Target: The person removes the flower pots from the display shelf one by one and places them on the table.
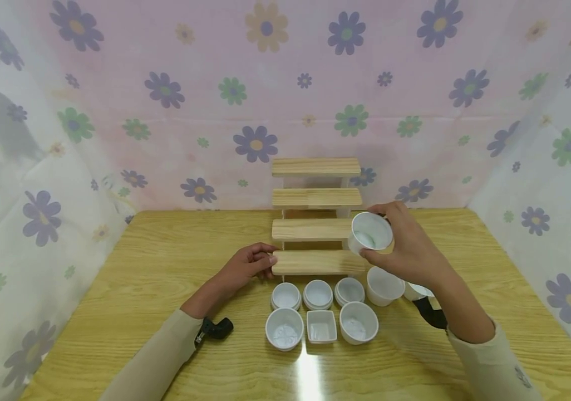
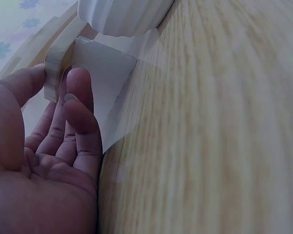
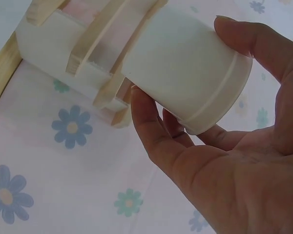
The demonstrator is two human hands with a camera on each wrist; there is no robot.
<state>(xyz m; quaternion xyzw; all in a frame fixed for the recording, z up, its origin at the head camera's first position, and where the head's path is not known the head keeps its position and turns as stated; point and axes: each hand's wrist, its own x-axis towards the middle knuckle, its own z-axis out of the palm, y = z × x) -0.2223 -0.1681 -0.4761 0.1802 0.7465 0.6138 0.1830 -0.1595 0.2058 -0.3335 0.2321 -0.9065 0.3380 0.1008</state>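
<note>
A stepped display stand (image 1: 315, 263) with several pale wooden treads on white side panels stands on the table against the backdrop. My left hand (image 1: 246, 264) pinches the left end of its lowest tread (image 2: 58, 68), thumb on one face and fingertips on the other. Raised beside the stand's right side, a white round pot (image 1: 372, 230) is in my right hand (image 1: 410, 248). The pot tilts with its mouth toward the head camera. In the right wrist view, thumb and fingers grip the pot's wall (image 3: 180, 63) near the rim, and the treads show behind it.
In front of the stand sit several small white pots in two rows, among them a square one (image 1: 321, 327). A larger white pot (image 1: 384, 287) stands to their right, with another white piece (image 1: 418, 291) partly hidden by the right wrist. Flowered cloth (image 1: 205, 111) surrounds the wood-grain table (image 1: 175, 245).
</note>
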